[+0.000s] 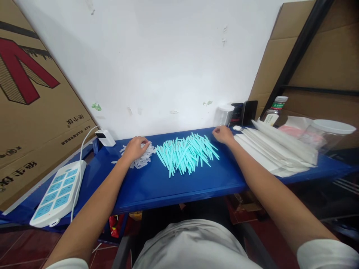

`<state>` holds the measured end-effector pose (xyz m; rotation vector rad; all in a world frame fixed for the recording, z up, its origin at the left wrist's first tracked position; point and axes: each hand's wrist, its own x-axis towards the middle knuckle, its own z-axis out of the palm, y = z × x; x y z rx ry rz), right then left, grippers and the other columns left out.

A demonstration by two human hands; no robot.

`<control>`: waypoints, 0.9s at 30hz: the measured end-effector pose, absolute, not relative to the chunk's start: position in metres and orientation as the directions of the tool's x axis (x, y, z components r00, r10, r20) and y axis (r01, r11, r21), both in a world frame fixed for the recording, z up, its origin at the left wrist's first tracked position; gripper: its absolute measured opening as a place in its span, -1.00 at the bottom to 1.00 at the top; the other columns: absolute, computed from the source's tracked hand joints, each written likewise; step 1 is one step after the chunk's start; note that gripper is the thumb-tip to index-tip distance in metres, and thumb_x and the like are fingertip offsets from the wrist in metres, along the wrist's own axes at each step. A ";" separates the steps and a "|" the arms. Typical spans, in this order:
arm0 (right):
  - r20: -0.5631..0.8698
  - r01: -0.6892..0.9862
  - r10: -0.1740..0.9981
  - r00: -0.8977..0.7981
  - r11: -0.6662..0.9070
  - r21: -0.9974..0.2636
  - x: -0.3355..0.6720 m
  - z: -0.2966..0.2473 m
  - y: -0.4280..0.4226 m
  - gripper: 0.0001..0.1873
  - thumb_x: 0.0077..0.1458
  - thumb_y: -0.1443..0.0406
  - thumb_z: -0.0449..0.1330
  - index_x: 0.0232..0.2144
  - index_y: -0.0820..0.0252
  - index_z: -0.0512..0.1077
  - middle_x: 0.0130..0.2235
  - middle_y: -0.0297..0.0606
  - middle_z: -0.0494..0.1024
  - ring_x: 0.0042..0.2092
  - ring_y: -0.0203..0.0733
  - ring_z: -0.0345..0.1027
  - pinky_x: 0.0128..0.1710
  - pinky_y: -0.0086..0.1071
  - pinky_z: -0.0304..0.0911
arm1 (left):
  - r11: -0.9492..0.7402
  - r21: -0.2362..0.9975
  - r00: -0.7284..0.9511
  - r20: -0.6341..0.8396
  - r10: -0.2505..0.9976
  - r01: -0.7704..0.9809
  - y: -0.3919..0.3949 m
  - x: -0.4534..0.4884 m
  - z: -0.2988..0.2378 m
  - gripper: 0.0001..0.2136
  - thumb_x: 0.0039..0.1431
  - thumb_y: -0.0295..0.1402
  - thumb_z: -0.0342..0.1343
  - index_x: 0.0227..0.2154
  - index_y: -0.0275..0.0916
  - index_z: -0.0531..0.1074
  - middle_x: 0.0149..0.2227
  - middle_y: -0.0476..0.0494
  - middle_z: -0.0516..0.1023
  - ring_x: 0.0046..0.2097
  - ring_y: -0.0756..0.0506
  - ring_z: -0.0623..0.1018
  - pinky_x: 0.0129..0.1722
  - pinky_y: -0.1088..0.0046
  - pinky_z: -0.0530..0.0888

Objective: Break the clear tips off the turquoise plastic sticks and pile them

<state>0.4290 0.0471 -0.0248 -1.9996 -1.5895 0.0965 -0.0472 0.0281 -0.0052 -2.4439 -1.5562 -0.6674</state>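
Note:
My left hand [136, 148] rests on a heap of small clear plastic pieces [143, 160], its fingers curled closed. Whatever those fingers may hold is too small or hidden to name. To its right, slim turquoise pen-like sticks [182, 155] with pale tips lie in a loose pile on the blue table [168, 188]. My right hand [223, 134] is at the back of the table, just beyond the pile's right end. Its fingers are also bent in, and what is inside them does not show.
White padded sleeves [269, 149] are stacked on the right. Behind them stand a bottle [273, 112], a lidded clear jar [224, 115] and two dark phone-like devices [242, 113]. At left lie a power strip [59, 192] and a white charger [105, 137] with a cable. A wall closes the back.

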 end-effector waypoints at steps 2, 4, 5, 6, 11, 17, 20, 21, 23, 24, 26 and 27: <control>0.285 0.872 0.915 0.286 -0.125 -0.472 0.430 -0.025 0.048 -0.78 0.18 0.27 0.25 -0.23 0.21 0.68 -0.16 -0.06 0.70 -0.08 -0.01 0.55 -0.06 -0.33 0.35 | -0.445 0.097 0.363 0.441 0.821 0.890 0.029 -0.048 -0.006 -0.64 0.39 -0.06 -0.03 -0.24 -0.21 0.55 -0.16 -0.27 0.64 -0.07 -0.27 0.56 -0.05 0.18 0.45; 0.283 0.874 0.916 0.285 -0.127 -0.470 0.432 -0.026 0.050 -0.78 0.17 0.27 0.24 -0.22 0.21 0.68 -0.17 -0.06 0.70 -0.06 0.00 0.55 -0.05 -0.33 0.35 | -0.445 0.093 0.366 0.434 0.823 0.891 0.029 -0.048 -0.006 -0.64 0.38 -0.06 -0.03 -0.23 -0.20 0.55 -0.15 -0.28 0.64 -0.06 -0.28 0.57 -0.04 0.18 0.45; 0.283 0.874 0.916 0.284 -0.127 -0.469 0.432 -0.026 0.050 -0.78 0.17 0.27 0.25 -0.22 0.21 0.67 -0.17 -0.06 0.70 -0.06 0.00 0.54 -0.05 -0.34 0.35 | -0.443 0.090 0.366 0.431 0.825 0.892 0.029 -0.048 -0.006 -0.64 0.38 -0.06 -0.03 -0.23 -0.20 0.55 -0.15 -0.28 0.64 -0.06 -0.28 0.57 -0.04 0.18 0.45; 0.281 0.875 0.917 0.283 -0.126 -0.467 0.433 -0.026 0.050 -0.78 0.16 0.27 0.25 -0.21 0.21 0.67 -0.17 -0.06 0.70 -0.06 0.00 0.54 -0.06 -0.34 0.35 | -0.440 0.088 0.365 0.429 0.826 0.894 0.029 -0.048 -0.005 -0.64 0.38 -0.06 -0.03 -0.23 -0.20 0.55 -0.15 -0.28 0.65 -0.05 -0.28 0.57 -0.04 0.18 0.45; 0.263 0.877 0.928 0.265 -0.118 -0.466 0.431 -0.027 0.049 -0.79 0.15 0.28 0.27 -0.22 0.22 0.68 -0.17 -0.06 0.70 -0.08 0.00 0.56 -0.08 -0.35 0.35 | -0.443 0.086 0.370 0.425 0.826 0.892 0.029 -0.048 -0.005 -0.63 0.38 -0.05 -0.04 -0.25 -0.20 0.55 -0.16 -0.29 0.65 -0.07 -0.28 0.57 -0.07 0.19 0.45; 0.248 0.876 0.941 0.232 -0.092 -0.473 0.430 -0.028 0.051 -0.81 0.15 0.29 0.28 -0.24 0.23 0.68 -0.19 -0.07 0.70 -0.11 -0.01 0.56 -0.10 -0.34 0.36 | -0.443 0.080 0.376 0.408 0.832 0.893 0.029 -0.049 -0.006 -0.63 0.37 -0.06 -0.03 -0.26 -0.20 0.55 -0.16 -0.29 0.65 -0.07 -0.28 0.58 -0.09 0.20 0.46; 0.243 0.878 0.947 0.209 -0.072 -0.472 0.431 -0.030 0.053 -0.81 0.16 0.29 0.28 -0.25 0.23 0.68 -0.22 -0.11 0.71 -0.15 -0.07 0.56 -0.11 -0.37 0.36 | -0.444 0.072 0.380 0.405 0.831 0.893 0.029 -0.049 -0.005 -0.62 0.38 -0.06 -0.04 -0.26 -0.20 0.56 -0.16 -0.29 0.65 -0.07 -0.28 0.58 -0.09 0.20 0.45; 0.239 0.879 0.950 0.200 -0.066 -0.471 0.431 -0.031 0.053 -0.82 0.16 0.29 0.27 -0.26 0.23 0.68 -0.23 -0.12 0.71 -0.17 -0.09 0.56 -0.12 -0.37 0.36 | -0.442 0.070 0.379 0.405 0.832 0.894 0.029 -0.049 -0.004 -0.62 0.38 -0.06 -0.04 -0.27 -0.20 0.56 -0.17 -0.29 0.65 -0.07 -0.28 0.57 -0.09 0.20 0.45; 0.232 0.881 0.955 0.186 -0.058 -0.470 0.431 -0.032 0.054 -0.82 0.16 0.29 0.27 -0.27 0.22 0.68 -0.25 -0.14 0.70 -0.20 -0.11 0.56 -0.14 -0.38 0.36 | -0.437 0.068 0.376 0.403 0.834 0.897 0.029 -0.049 -0.004 -0.62 0.38 -0.06 -0.05 -0.27 -0.19 0.57 -0.17 -0.28 0.65 -0.07 -0.28 0.57 -0.07 0.20 0.45; 0.230 0.881 0.956 0.183 -0.055 -0.470 0.430 -0.032 0.054 -0.82 0.16 0.29 0.27 -0.28 0.21 0.68 -0.26 -0.15 0.70 -0.21 -0.11 0.56 -0.14 -0.38 0.36 | -0.434 0.069 0.373 0.403 0.836 0.898 0.029 -0.049 -0.004 -0.62 0.37 -0.06 -0.05 -0.26 -0.19 0.57 -0.17 -0.28 0.65 -0.07 -0.28 0.57 -0.07 0.20 0.45; 0.228 0.881 0.957 0.180 -0.054 -0.470 0.430 -0.033 0.054 -0.83 0.16 0.29 0.27 -0.28 0.21 0.68 -0.26 -0.15 0.70 -0.22 -0.11 0.55 -0.14 -0.36 0.35 | -0.430 0.071 0.370 0.398 0.840 0.900 0.030 -0.049 -0.004 -0.63 0.37 -0.06 -0.04 -0.25 -0.19 0.57 -0.17 -0.29 0.65 -0.07 -0.28 0.58 -0.07 0.20 0.45; 0.228 0.881 0.957 0.181 -0.055 -0.470 0.430 -0.033 0.054 -0.83 0.16 0.29 0.27 -0.28 0.21 0.68 -0.26 -0.14 0.70 -0.22 -0.10 0.55 -0.14 -0.36 0.35 | -0.430 0.071 0.370 0.395 0.841 0.900 0.030 -0.049 -0.005 -0.63 0.37 -0.07 -0.04 -0.25 -0.20 0.58 -0.17 -0.29 0.65 -0.07 -0.28 0.58 -0.08 0.19 0.45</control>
